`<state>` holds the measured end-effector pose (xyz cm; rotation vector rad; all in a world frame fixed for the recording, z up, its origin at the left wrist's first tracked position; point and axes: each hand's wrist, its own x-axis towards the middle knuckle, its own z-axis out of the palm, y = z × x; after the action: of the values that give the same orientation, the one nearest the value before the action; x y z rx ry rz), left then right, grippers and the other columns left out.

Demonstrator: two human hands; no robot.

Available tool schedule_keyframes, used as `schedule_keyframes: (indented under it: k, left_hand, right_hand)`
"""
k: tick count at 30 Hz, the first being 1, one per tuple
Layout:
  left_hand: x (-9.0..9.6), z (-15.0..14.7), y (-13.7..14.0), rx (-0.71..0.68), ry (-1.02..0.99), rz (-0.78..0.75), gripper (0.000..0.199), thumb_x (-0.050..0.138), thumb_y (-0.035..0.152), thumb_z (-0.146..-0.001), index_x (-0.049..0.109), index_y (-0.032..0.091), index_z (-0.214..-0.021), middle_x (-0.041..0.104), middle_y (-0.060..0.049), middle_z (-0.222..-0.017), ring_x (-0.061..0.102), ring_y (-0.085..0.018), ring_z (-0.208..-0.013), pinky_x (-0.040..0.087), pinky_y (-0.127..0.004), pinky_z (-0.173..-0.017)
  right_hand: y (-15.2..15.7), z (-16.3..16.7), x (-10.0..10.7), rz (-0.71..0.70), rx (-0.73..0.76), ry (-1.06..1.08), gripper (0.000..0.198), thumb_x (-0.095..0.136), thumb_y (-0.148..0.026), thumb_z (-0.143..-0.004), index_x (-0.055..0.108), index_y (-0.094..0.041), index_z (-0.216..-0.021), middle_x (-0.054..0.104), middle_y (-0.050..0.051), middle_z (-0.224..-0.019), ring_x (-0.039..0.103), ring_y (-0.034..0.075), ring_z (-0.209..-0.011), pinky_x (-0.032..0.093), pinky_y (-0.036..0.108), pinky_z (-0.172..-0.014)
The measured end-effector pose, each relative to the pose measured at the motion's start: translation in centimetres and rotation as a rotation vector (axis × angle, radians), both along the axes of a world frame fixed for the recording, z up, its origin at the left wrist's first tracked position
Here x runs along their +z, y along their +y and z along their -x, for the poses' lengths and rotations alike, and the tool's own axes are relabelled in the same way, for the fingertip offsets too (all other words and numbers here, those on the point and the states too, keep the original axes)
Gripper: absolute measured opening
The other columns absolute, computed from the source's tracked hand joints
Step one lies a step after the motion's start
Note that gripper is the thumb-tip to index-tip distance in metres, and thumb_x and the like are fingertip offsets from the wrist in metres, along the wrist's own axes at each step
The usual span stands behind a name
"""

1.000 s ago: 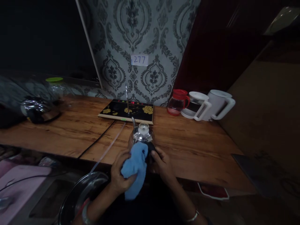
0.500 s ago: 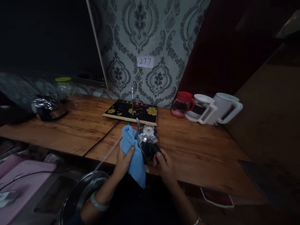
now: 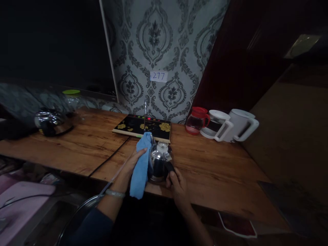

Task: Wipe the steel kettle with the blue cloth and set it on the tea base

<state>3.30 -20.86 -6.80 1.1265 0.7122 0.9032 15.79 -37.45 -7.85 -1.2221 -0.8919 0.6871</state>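
Blue cloth (image 3: 140,164) moved up onto kettle (image 3: 159,163) spout

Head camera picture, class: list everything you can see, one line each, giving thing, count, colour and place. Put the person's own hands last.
kettle: 1, shiny steel with a black handle, near the front edge of the counter
cloth: 1, blue, pressed to the kettle's left side
counter: 1, brown wood, across the picture
hob: 1, black with yellow flowers, by the wall
jugs: 3, one red-lidded glass and two white, right of the hob
second kettle: 1, steel, far left of the counter
jar: 1, clear with a green lid, behind the second kettle
label: 1, white, reads 277, on the wallpaper
left hand: 1, holds the cloth
right hand: 1, grip on the kettle's handle
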Motion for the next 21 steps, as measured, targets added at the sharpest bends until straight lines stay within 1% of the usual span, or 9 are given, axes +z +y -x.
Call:
schedule_keyframes:
  k: [2,4,7,10,13,17,19,21]
  left_hand:
    - [-0.4,-0.3,0.3,0.049,0.001,-0.055,0.047,0.074,0.049,-0.071,0.068,0.017,-0.105,0.076,-0.012,-0.102,0.072,-0.032,-0.097,0.059,-0.044,-0.085]
    - [-0.8,-0.3,0.0,0.158,0.018,-0.144,0.05,0.073,0.05,-0.071,0.067,0.016,-0.108,0.074,-0.012,-0.11,0.069,-0.032,-0.104,0.056,-0.044,-0.091]
    - [-0.8,0.1,-1.5,0.315,0.118,-0.296,0.05,0.069,0.051,-0.073,0.066,0.015,-0.109,0.071,-0.012,-0.117,0.064,-0.032,-0.114,0.048,-0.046,-0.103]
    - [-0.4,0.8,-3.7,0.407,0.245,-0.363,0.049,0.066,0.05,-0.075,0.065,0.016,-0.11,0.07,-0.011,-0.116,0.063,-0.031,-0.114,0.045,-0.047,-0.105]
    - [-0.3,1.4,-6.2,0.442,0.281,-0.312,0.051,0.069,0.048,-0.074,0.061,0.017,-0.113,0.07,-0.01,-0.112,0.064,-0.03,-0.112,0.047,-0.046,-0.102]
    - [-0.7,1.8,-9.9,0.439,0.192,-0.154,0.059,0.075,0.05,-0.068,0.059,0.018,-0.115,0.072,-0.009,-0.108,0.067,-0.029,-0.104,0.052,-0.043,-0.095]
    - [-0.6,2.1,-11.6,0.389,0.128,-0.036,0.061,0.077,0.051,-0.067,0.06,0.018,-0.115,0.073,-0.009,-0.107,0.069,-0.029,-0.101,0.054,-0.041,-0.092]
    - [-0.1,2.5,-12.7,0.315,0.063,0.058,0.058,0.077,0.052,-0.067,0.064,0.017,-0.112,0.074,-0.01,-0.105,0.07,-0.029,-0.099,0.056,-0.04,-0.089]
  right_hand:
    - [0.0,0.1,0.1,0.005,-0.012,-0.02,0.048,0.051,-0.062,-0.09,0.053,-0.02,-0.068,0.047,-0.004,-0.055,0.044,0.011,-0.052,0.035,0.024,-0.052]
    - [-0.1,0.2,0.3,0.012,-0.018,-0.032,0.048,0.05,-0.063,-0.09,0.053,-0.02,-0.069,0.047,-0.004,-0.056,0.044,0.011,-0.053,0.035,0.024,-0.052]
    - [-0.2,0.3,0.4,0.025,-0.029,-0.052,0.049,0.048,-0.064,-0.091,0.053,-0.02,-0.07,0.046,-0.004,-0.055,0.044,0.011,-0.052,0.035,0.024,-0.052]
    - [-0.2,0.2,0.5,0.034,-0.04,-0.067,0.051,0.047,-0.065,-0.09,0.052,-0.02,-0.068,0.047,-0.004,-0.055,0.045,0.012,-0.053,0.036,0.024,-0.053]
    - [-0.2,0.2,0.4,0.036,-0.046,-0.064,0.051,0.048,-0.066,-0.089,0.052,-0.02,-0.066,0.048,-0.004,-0.055,0.046,0.012,-0.053,0.037,0.024,-0.053]
    - [-0.3,0.1,-0.1,0.049,-0.063,-0.036,0.052,0.05,-0.067,-0.088,0.053,-0.02,-0.065,0.048,-0.003,-0.055,0.047,0.012,-0.053,0.038,0.024,-0.053]
    - [-0.5,0.0,-0.7,0.064,-0.094,-0.004,0.051,0.053,-0.067,-0.086,0.056,-0.02,-0.066,0.05,-0.003,-0.056,0.047,0.012,-0.053,0.039,0.025,-0.052]
    - [-0.8,-0.1,-1.5,0.065,-0.12,0.018,0.047,0.058,-0.065,-0.085,0.06,-0.02,-0.071,0.053,-0.002,-0.058,0.049,0.013,-0.054,0.04,0.025,-0.052]
